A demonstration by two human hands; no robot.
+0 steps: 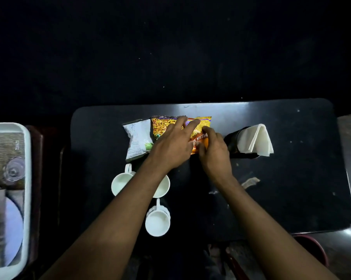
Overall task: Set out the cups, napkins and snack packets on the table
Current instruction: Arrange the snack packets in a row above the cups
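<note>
An orange-yellow snack packet [164,124] lies near the far middle of the black table [291,178]. My left hand [170,146] rests flat on it with fingers spread. My right hand [214,150] pinches its right edge. A white snack packet [137,140] lies just left of it, touching. Three white cups stand in front: one at the left [120,183], one partly under my left forearm [162,187], one nearest me [157,223]. White folded napkins [255,139] stick out of a black holder [232,143] at the right.
A white plastic tub [27,154] stands left of the table, holding a clear glass [14,171], cloth and a pale plate [13,225]. The table's right half shows scuffs and a torn patch [250,181]. Dark floor lies beyond the far edge.
</note>
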